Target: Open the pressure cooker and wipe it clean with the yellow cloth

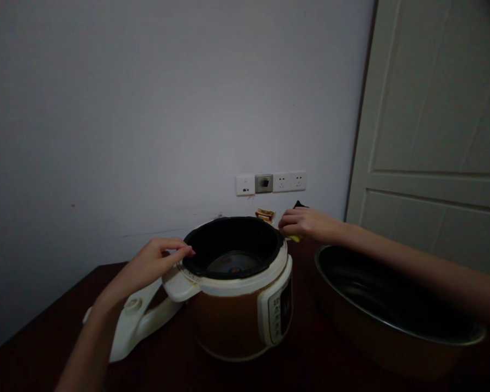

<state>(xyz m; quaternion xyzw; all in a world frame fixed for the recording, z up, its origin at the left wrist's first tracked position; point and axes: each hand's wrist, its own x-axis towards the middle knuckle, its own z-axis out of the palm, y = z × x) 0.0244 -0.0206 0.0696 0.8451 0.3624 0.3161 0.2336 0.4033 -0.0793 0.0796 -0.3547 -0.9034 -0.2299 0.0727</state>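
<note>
Cooker: left hand, right hand at rim; lid left, basin right.

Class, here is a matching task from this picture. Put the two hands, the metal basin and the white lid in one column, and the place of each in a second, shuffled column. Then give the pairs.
Things
1 left hand
2 right hand
3 metal basin
4 white lid

Places
A on the table, right of the electric cooker
B lying on the table, left of the cooker
C fingertips at the cooker's near left rim
D at the cooker's far right rim, over something yellow

Pairs: 1-C, 2-D, 3-A, 4-B
</note>
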